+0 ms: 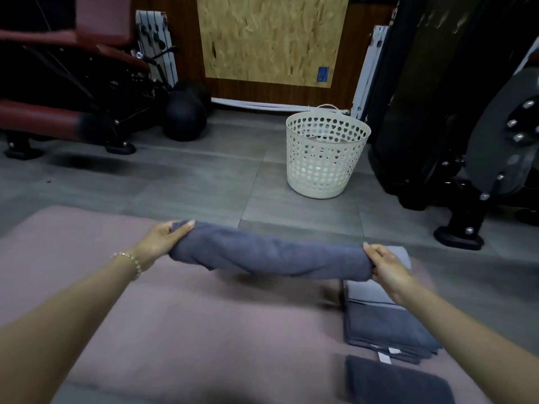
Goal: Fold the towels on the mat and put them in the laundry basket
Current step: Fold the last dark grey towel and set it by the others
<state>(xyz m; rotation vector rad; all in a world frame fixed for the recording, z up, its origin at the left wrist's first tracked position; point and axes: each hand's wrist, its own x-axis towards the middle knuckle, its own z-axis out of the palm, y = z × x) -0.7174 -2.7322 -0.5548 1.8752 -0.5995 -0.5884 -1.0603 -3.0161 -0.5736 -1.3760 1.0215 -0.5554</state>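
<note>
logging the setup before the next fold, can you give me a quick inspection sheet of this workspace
surface: pink mat lying on a grey tiled floor
job's things: grey towel bunched into a roll, held above the mat; stack of folded towels at the mat's right edge; single folded towel nearer the person; white basket upright on the floor beyond the mat, contents unclear
clutter: nothing seen
grippers: left hand grips the towel's left end; right hand grips its right end
cables: nothing seen
surroundings: red bench and black balls at left, black machine at right, wood board on the back wall
</note>
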